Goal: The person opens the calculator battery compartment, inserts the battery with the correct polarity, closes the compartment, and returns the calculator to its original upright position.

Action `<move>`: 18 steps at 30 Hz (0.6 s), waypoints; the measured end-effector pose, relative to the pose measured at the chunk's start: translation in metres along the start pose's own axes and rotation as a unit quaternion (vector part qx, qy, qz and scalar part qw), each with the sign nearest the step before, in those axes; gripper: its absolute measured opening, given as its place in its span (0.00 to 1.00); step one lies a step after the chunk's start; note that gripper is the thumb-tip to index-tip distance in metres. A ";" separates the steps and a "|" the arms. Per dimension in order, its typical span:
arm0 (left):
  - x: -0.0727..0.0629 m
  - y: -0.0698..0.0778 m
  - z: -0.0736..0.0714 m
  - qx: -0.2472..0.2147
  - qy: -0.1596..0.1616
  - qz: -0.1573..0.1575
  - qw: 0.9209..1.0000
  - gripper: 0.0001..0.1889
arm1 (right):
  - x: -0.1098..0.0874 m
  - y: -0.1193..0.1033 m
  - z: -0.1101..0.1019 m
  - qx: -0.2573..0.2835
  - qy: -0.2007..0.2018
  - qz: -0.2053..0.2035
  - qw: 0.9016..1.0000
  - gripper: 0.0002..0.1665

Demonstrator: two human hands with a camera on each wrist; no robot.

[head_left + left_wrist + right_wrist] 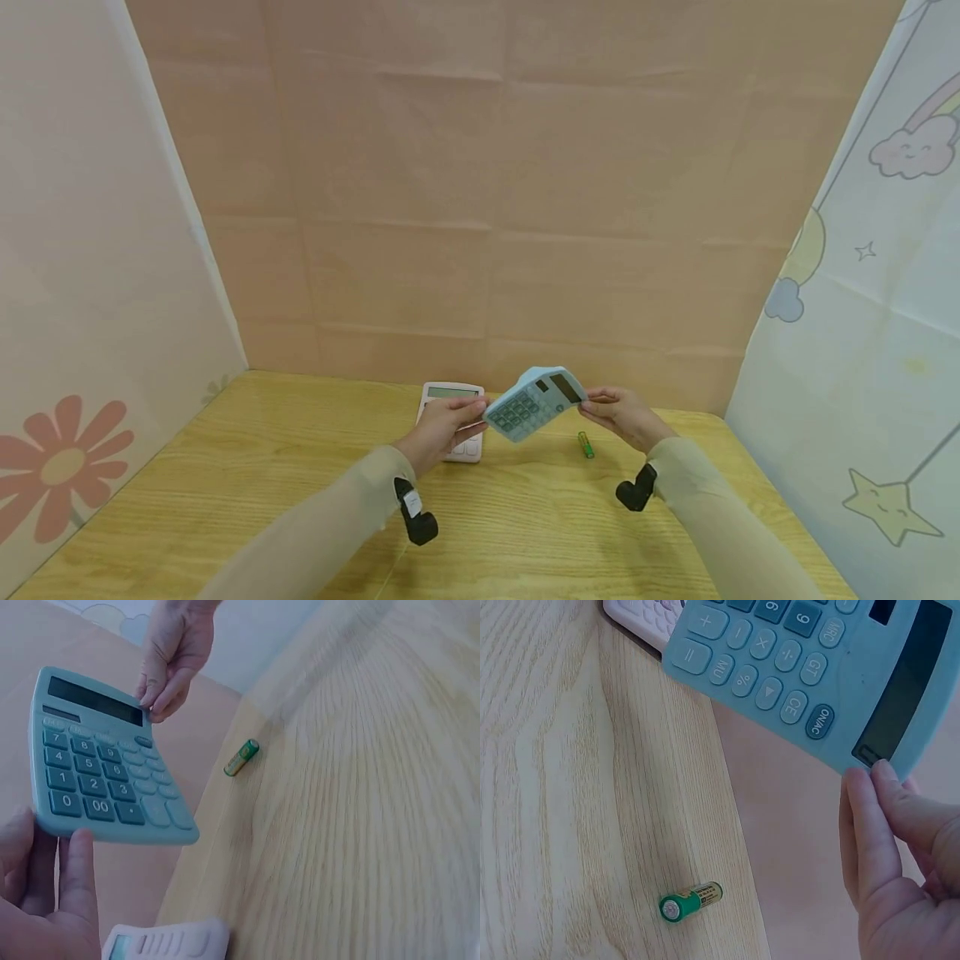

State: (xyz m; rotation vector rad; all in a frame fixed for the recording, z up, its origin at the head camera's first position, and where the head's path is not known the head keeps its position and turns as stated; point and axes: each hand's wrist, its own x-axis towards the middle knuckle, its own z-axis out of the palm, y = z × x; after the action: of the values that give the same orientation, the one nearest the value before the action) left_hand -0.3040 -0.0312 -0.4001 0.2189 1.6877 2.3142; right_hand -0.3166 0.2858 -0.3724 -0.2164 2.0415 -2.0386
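A light-blue calculator [534, 404] is held up above the table, tilted, its keys and dark display towards me. My left hand [444, 425] pinches its lower left corner, by the 0 key in the left wrist view. At the display end, my right hand [626, 414] pinches the opposite corner between thumb and fingers. In the right wrist view a digit-like mark shows at the corner of the display [904, 682]. A green battery [586, 444] lies on the table below the right hand. Behind the left hand lies a pale pink calculator [465, 450], partly hidden by that hand.
The wooden table [510, 525] ends at a plain peach-coloured backdrop [480, 250]. A flower-patterned sheet [112, 250] stands at the left, and a sheet with stars and clouds [885, 350] at the right.
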 end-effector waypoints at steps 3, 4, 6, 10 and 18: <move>-0.002 -0.002 0.002 -0.031 0.010 -0.013 0.999 0.19 | 0.000 0.000 0.000 0.001 0.008 -0.001 1.000 0.12; -0.002 -0.002 0.003 -0.037 0.012 -0.016 0.999 0.18 | 0.000 0.000 0.000 0.001 0.010 -0.002 1.000 0.13; -0.004 -0.003 0.005 -0.046 0.015 -0.024 0.999 0.18 | 0.000 0.000 0.000 0.003 0.013 -0.003 1.000 0.13; -0.006 -0.003 0.007 -0.067 0.022 -0.044 0.997 0.20 | 0.000 0.001 0.000 0.007 0.015 -0.004 1.000 0.13; -0.006 -0.005 0.011 -0.096 0.036 -0.072 0.992 0.19 | -0.002 0.001 -0.002 0.010 0.012 -0.016 1.000 0.11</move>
State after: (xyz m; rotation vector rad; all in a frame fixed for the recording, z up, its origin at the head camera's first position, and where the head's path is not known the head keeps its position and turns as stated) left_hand -0.2944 -0.0212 -0.4015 -0.0253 1.4459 2.3805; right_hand -0.3152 0.2878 -0.3734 -0.2225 2.0447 -2.0892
